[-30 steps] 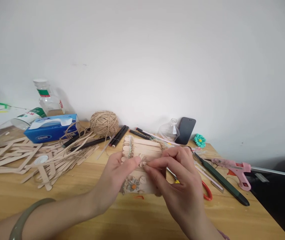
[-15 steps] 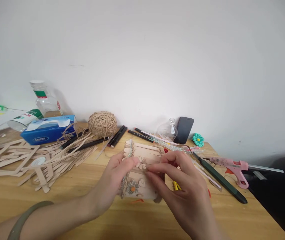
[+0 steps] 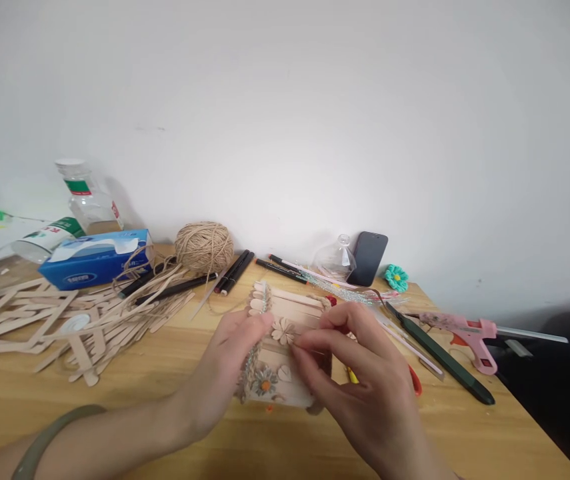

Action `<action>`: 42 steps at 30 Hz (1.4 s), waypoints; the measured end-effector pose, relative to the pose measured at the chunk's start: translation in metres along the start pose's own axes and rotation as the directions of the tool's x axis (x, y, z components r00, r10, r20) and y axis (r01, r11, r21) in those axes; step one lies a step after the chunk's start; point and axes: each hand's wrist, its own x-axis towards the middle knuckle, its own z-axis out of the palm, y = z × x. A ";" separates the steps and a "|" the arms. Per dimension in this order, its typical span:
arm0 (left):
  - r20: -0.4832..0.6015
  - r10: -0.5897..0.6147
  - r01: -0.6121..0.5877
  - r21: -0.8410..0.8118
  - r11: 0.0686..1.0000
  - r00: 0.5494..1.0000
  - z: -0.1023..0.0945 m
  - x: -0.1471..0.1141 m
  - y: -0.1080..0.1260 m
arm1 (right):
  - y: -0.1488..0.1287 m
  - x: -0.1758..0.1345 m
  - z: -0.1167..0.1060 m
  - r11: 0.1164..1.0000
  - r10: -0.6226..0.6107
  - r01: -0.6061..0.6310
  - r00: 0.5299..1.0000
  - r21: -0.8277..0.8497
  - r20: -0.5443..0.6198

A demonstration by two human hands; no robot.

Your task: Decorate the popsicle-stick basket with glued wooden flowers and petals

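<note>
Between my hands is a small round holder made of wooden craft sticks (image 3: 297, 302), tilted, with twine and sparkly trim near both ends. My left hand (image 3: 227, 363) grips its left end, the thumb lying over the trim. My right hand (image 3: 365, 373) pinches with thumb and forefinger at the lower right edge of a pale wooden flower (image 3: 283, 331) on the holder's side. Below that flower sit a grey flower with an orange centre (image 3: 265, 381) and a small pale heart (image 3: 283, 373). Part of the holder's right end is hidden behind my right hand.
Loose craft sticks (image 3: 15, 320) pile up at left, beside a blue tissue pack (image 3: 95, 263) and a twine ball (image 3: 205, 247). Markers (image 3: 235, 272) lie behind the holder. A phone (image 3: 369, 259) leans on the wall. At right lie a green-handled tool (image 3: 445, 360) and a pink glue gun (image 3: 475, 337).
The holder has turned slightly in my hands, and my left thumb has drawn back a little from the pale flower, which shows more fully. My right hand keeps its pinch at the flower's edge.
</note>
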 end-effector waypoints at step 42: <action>-0.119 -0.027 0.037 0.089 0.995 0.992 -0.001 -0.003 -0.005 | 0.008 -0.007 0.005 0.987 -0.157 0.157 0.988 0.032 0.010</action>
